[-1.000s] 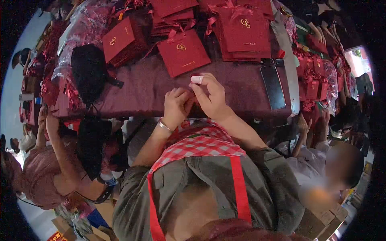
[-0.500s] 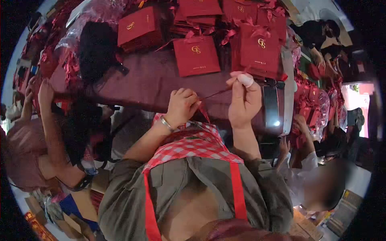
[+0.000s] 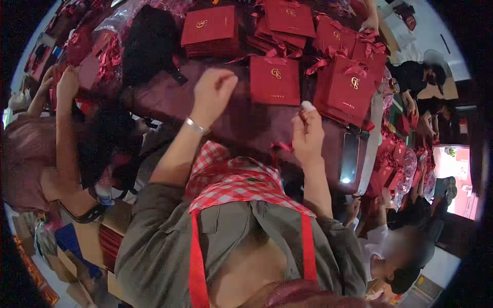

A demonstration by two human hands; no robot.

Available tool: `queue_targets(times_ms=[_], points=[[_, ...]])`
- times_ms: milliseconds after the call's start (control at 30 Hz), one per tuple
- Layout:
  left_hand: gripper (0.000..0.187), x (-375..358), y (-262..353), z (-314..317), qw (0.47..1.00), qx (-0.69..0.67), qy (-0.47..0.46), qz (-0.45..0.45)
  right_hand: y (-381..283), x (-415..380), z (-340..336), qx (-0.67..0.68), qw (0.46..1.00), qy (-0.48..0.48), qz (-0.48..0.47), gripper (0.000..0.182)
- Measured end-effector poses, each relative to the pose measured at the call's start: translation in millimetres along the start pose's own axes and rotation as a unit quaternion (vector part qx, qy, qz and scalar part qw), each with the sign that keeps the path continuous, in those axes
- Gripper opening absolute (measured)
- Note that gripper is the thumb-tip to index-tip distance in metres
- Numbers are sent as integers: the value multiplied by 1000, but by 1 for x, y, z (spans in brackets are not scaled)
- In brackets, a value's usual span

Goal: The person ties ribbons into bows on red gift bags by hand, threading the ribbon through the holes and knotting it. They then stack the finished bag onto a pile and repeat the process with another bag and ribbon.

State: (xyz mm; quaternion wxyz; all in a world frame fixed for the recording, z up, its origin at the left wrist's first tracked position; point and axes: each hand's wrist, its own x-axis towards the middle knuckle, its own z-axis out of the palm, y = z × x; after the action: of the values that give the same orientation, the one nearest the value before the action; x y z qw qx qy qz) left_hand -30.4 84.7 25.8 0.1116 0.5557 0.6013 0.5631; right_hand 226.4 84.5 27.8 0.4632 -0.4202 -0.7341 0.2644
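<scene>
My left hand, with a metal bangle on the wrist, is raised over the dark red tablecloth. Its fingers are curled and smeared by motion; whatever they may hold is hidden. My right hand, a white wrap on one fingertip, has its fingers bent together just below a red gift bag with gold lettering. A red ribbon shows at the side of this hand and seems to run into it. Below both hands hangs a red checked apron.
Stacks of red bags with ribbon handles and another stack fill the far side. A phone with its light on lies at right. A black bag is at left. Other people work on both sides.
My left hand has moved up and left, away from my right hand, which has dropped slightly. The ribbon stretched between them no longer spans the gap. The whole view has shifted.
</scene>
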Motion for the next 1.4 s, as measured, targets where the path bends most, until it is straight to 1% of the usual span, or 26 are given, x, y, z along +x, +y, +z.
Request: queue_targets(times_ms=[33, 67, 100, 133, 167, 233, 367, 467, 500, 600, 633, 700, 733, 767, 800, 833, 900, 933, 967, 1033, 1067, 1133, 1167, 1267, 1333, 1400], points=[[18, 23, -10, -10, 997, -7, 82, -9, 0, -5, 1, -13, 999, -47, 21, 32], [23, 46, -20, -25, 990, 53, 128, 26, 0, -6, 3, -75, 994, -73, -37, 31], [30, 64, -20, -36, 982, 122, 146, -6, 2, -13, 8, -61, 993, -94, -24, 30], [49, 82, -35, -46, 980, 137, 145, -29, 8, -20, 13, -48, 992, -115, -10, 29], [62, 98, -55, -51, 972, 183, 121, -83, 15, -27, 20, -56, 992, -103, -44, 24], [95, 121, -95, -56, 956, 230, 64, -171, 20, -35, 24, -67, 988, -135, -30, 19], [95, 131, -107, -56, 941, 260, -13, -218, 20, -37, 27, -66, 990, -117, -47, 17], [74, 127, -107, -55, 947, 220, -24, -235, 16, -35, 26, -63, 990, -102, -69, 16], [74, 125, -108, -54, 947, 219, -24, -235, 19, -36, 27, -68, 990, -108, -67, 15], [56, 117, -110, -50, 943, 252, 32, -216, 24, -37, 28, -70, 989, -110, -77, 14], [56, 117, -111, -50, 943, 252, 32, -215, 22, -37, 27, -70, 989, -109, -77, 14], [52, 119, -112, -53, 959, 161, 64, -223, 16, -35, 26, -47, 991, -108, -65, 16], [44, 121, -131, -53, 968, 131, 116, -182, 18, -36, 26, -47, 991, -106, -64, 16], [37, 116, -107, -56, 977, 71, 118, -165, 21, -37, 26, -56, 990, -108, -66, 19], [31, 107, -75, -62, 982, 12, 120, -147, 25, -38, 26, -65, 989, -110, -68, 23], [21, 99, -62, -66, 968, -101, 93, -209, 26, -39, 26, -65, 990, -109, -68, 23], [18, 74, -36, -72, 965, -145, 75, -205, 29, -41, 27, -59, 991, -101, -70, 32], [13, 61, -54, -71, 970, -194, 52, -135, 30, -42, 27, -56, 991, -101, -70, 32], [8, 44, -38, -70, 959, -208, 29, -192, 32, -43, 27, -42, 993, -87, -66, 34], [7, 12, -11, -59, 926, -291, 34, -240, 28, -41, 26, -38, 995, -74, -54, 35], [6, -6, -34, -52, 926, -294, 2, -237, 28, -41, 25, -35, 995, -75, -54, 35], [4, -31, -17, -37, 893, -334, 15, -300, 29, -42, 21, -22, 996, -88, -14, 31], [3, -40, -9, -32, 870, -363, 12, -334, 29, -37, 18, -30, 991, -99, -82, 29], [4, -56, 4, -21, 829, -419, 2, -370, 23, -36, 14, -17, 994, -104, -41, 26], [4, -64, 0, -11, 827, -420, 12, -373, 11, -32, 14, -10, 995, -92, -47, 26], [4, -69, 1, -7, 816, -471, -13, -334, 13, -34, 15, 12, 996, -82, -44, 30]])
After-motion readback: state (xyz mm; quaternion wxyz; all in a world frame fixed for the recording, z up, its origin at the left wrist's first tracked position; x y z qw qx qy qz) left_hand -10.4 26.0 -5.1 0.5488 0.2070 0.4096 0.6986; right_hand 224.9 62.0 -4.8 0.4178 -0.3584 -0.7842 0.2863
